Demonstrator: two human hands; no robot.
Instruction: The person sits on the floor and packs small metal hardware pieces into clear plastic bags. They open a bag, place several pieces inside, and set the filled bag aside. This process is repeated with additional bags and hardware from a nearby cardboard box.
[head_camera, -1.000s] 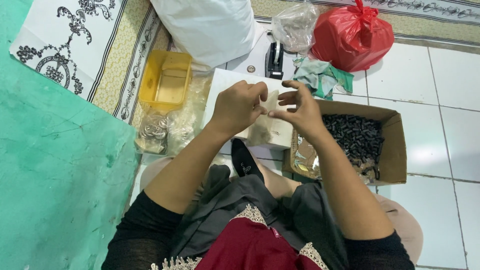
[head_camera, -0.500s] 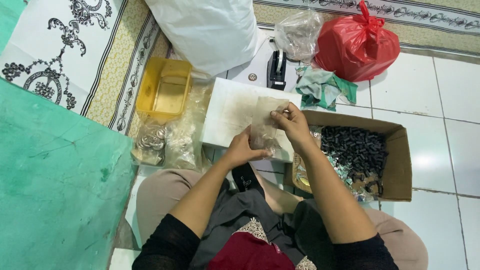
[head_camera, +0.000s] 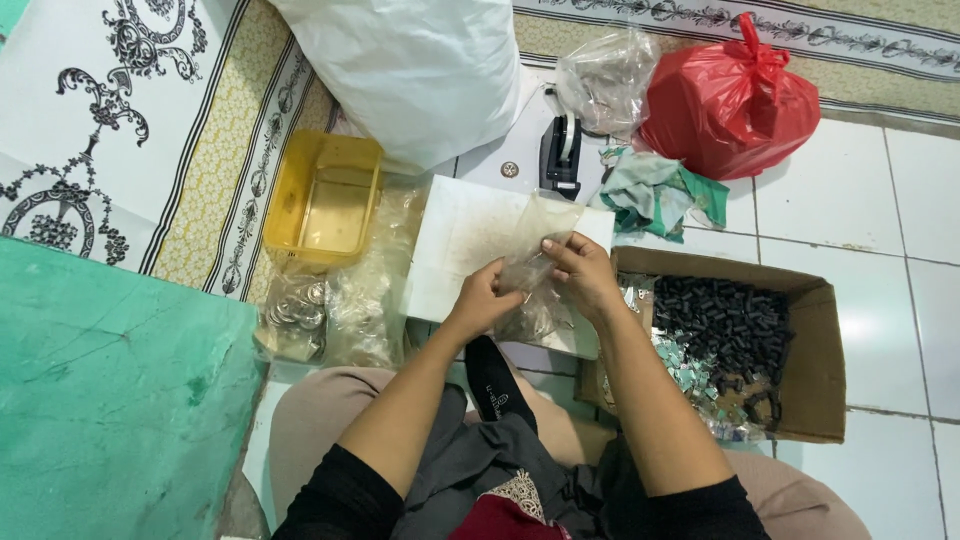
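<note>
Both hands hold one small clear plastic bag (head_camera: 540, 235) over a white board (head_camera: 455, 250) on the floor. My left hand (head_camera: 482, 300) pinches the bag's lower left side. My right hand (head_camera: 583, 275) grips its right edge, fingers curled over the film. The bag's bottom hangs between the hands with small pieces inside that are too blurred to identify. An open cardboard box (head_camera: 815, 350) full of small black parts and bits of pale green stands just right of my right wrist.
A yellow plastic tray (head_camera: 322, 200) and a heap of clear bags (head_camera: 335, 310) lie to the left. Behind are a black tape dispenser (head_camera: 561, 152), a green cloth (head_camera: 655, 192), a red plastic bag (head_camera: 730, 100), a white sack (head_camera: 415, 70) and a patterned mat (head_camera: 120, 130). A green surface (head_camera: 110, 400) fills the lower left.
The hands came down and nearer to me with the clear bag, then shifted their grip on it. The view moved in closer.
</note>
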